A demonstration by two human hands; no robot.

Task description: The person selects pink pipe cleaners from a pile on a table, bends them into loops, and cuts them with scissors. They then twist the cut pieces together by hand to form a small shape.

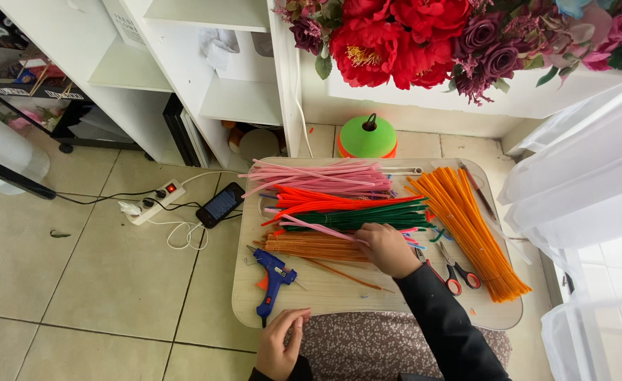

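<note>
Two hands show: the right hand (389, 248) pinches a pink stem (318, 227) over the tray (325, 289), fingertips partly hidden; the left hand (280, 347), fingers loosely curled and empty, touches the tray's edge beside the glue gun (273, 276).

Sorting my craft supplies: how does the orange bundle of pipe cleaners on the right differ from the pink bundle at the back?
The orange pipe-cleaner bundle runs diagonally down the lap tray's right side; the pink pipe-cleaner bundle lies roughly crosswise along the far edge. The orange one looks thicker and tidier; the pink one has loose strands straying left. Both are fuzzy craft stems on the same tray.
</note>
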